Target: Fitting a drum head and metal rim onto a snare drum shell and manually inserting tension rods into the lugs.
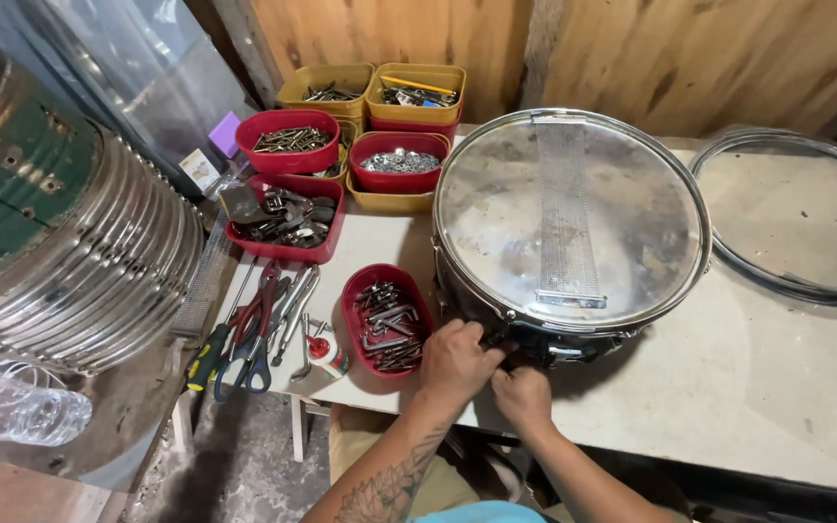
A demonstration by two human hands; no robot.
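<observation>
Both my hands at lower centre | left hand (457,360) and right hand (523,395) each in a pinched grip on a side fitting (508,346) of the snare drum (570,218) | best kept square, turned gently.

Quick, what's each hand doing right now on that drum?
Left hand: fingers curled against the snare drum side hardware; actual hold cannot be told.
Right hand: the same, beside it.
</observation>
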